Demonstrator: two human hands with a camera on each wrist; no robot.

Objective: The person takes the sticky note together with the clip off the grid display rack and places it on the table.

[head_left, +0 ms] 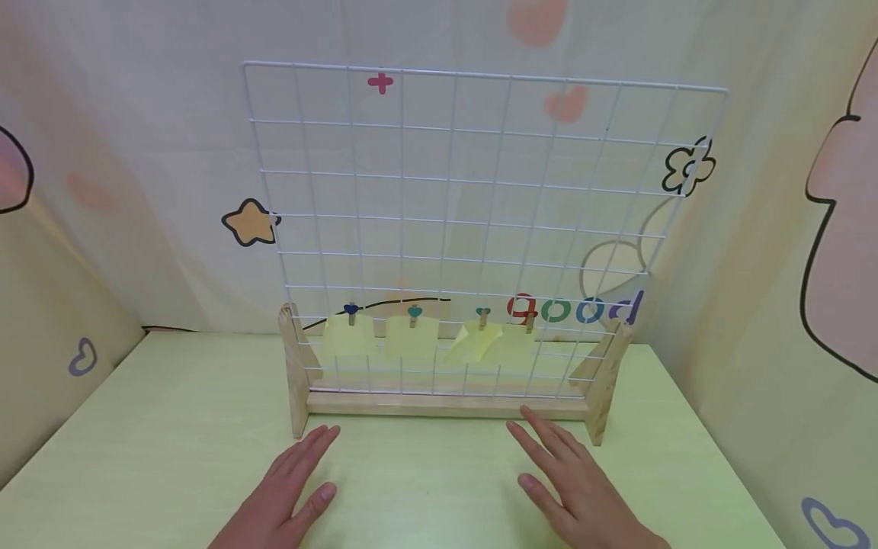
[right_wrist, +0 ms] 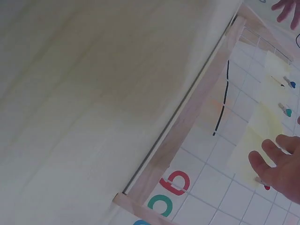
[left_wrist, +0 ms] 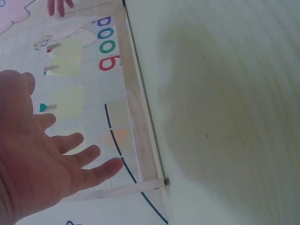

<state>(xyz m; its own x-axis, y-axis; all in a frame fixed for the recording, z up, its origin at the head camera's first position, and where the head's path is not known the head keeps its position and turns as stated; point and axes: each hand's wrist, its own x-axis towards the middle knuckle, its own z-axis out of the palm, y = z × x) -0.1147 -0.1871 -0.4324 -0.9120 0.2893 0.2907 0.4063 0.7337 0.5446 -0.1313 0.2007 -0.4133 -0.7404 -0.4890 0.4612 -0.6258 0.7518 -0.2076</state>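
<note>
A white wire grid [head_left: 453, 73] stands upright in a wooden base [head_left: 446, 406] on the table. Along its lower rows hang several pale yellow paper notes [head_left: 411, 339], each under a small wooden clip; a dark blue heart tops the leftmost clip [head_left: 351, 311], teal ones the middle two. The third note [head_left: 473, 343] hangs askew and overlaps the one to its right. My left hand [head_left: 274, 492] is in front of the base's left end, fingers extended and holding nothing. Opposite it, my right hand [head_left: 576, 488] has its fingers spread near the base's right end, also holding nothing.
Wooden feet [head_left: 607, 385] prop the grid at both sides. Behind it hangs a printed cloth with hearts, a star [head_left: 250, 223] and the word "good" [head_left: 576, 309]. The pale table [head_left: 137, 450] runs back to this cloth, and similar cloth walls stand left and right.
</note>
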